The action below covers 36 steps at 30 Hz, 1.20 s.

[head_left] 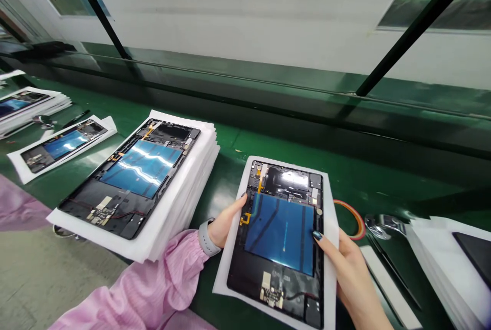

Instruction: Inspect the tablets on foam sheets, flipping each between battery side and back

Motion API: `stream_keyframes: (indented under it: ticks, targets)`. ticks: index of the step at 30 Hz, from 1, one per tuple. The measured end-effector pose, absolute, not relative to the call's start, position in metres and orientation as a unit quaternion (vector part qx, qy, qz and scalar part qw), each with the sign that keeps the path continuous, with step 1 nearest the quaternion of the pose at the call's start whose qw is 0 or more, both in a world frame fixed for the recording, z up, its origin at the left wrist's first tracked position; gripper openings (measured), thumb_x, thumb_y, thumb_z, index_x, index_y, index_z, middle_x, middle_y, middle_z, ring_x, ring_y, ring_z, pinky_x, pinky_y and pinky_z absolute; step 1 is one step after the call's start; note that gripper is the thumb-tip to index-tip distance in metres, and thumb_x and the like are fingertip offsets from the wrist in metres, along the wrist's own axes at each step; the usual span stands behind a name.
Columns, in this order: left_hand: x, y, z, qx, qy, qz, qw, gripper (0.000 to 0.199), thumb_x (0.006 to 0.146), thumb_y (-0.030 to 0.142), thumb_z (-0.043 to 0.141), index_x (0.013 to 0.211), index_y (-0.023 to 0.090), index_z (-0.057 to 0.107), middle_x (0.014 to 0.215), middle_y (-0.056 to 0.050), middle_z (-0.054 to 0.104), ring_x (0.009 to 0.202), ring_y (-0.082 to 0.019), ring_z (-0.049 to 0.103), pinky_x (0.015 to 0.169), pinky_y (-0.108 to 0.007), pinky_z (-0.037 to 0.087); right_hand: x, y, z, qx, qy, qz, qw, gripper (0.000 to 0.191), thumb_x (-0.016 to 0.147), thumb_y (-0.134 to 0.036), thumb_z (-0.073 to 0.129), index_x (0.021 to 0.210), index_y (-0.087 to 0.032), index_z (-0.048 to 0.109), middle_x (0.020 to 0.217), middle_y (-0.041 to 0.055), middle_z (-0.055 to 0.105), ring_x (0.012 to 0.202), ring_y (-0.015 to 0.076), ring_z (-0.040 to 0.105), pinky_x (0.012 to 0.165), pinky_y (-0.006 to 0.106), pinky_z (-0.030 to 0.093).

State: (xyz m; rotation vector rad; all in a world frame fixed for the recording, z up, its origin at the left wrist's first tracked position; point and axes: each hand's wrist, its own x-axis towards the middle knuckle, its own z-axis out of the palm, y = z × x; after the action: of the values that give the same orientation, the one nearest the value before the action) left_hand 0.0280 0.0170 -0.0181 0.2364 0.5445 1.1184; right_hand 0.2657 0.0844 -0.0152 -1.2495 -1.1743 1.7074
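As I look down at my hands, a black tablet frame (245, 284) with its internals exposed sits on a white foam sheet (330, 217), and I have it tilted toward me in a two-handed grip. My left hand (226, 225), with a grey smartwatch (207, 238) at the wrist and a gathered pink sleeve (153, 279) behind it, is closed on the frame's left edge. My right hand (345, 273) is closed on the right edge, its dark-painted thumbnail lying on a glossy blue rectangular battery panel (280, 233) in the frame's middle. A thin yellow flex cable (261, 181) runs along the panel's upper left corner.

Just left of the frame in my hands, a second black tablet frame (134, 176) lies on a thick stack of white foam sheets (184, 222). Farther left is a third black tablet frame (63, 146) on its own white sheet. Right of my frame are a looped rainbow ribbon cable (355, 220) and another white stack (441, 263), all on a green table (238, 146).
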Motion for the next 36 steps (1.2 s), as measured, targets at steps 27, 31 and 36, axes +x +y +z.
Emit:
stream_keyframes:
  ticks: [27,31,36]
  targets:
    - [0.028,0.01,-0.022,0.118,0.257,0.543,0.791,0.05,0.074,0.056,0.072,0.1,0.013,0.075,0.096,-0.008,0.078,0.112,-0.03,0.066,0.111,-0.041,0.039,0.291,0.069,-0.033,-0.467,-0.496,0.609,0.405,0.039,0.066,-0.041,0.086,0.099,-0.027,0.072,0.097,0.0081,0.076,0.084,0.0277,0.07,0.071,0.031,0.058]
    - [0.028,0.009,-0.023,0.109,0.268,0.537,0.793,0.048,0.076,0.056,0.07,0.101,0.014,0.074,0.098,-0.008,0.077,0.107,-0.029,0.068,0.106,-0.041,0.044,0.292,0.068,-0.032,-0.462,-0.5,0.608,0.408,0.038,0.066,-0.041,0.086,0.098,-0.026,0.072,0.094,0.0083,0.075,0.079,0.0282,0.07,0.069,0.033,0.057]
    - [0.027,0.008,-0.024,0.11,0.274,0.534,0.792,0.05,0.078,0.056,0.068,0.103,0.013,0.073,0.098,-0.009,0.077,0.105,-0.03,0.068,0.103,-0.042,0.046,0.288,0.07,-0.03,-0.46,-0.487,0.618,0.412,0.039,0.068,-0.039,0.085,0.103,-0.028,0.072,0.098,0.0061,0.075,0.089,0.0281,0.069,0.075,0.031,0.056]
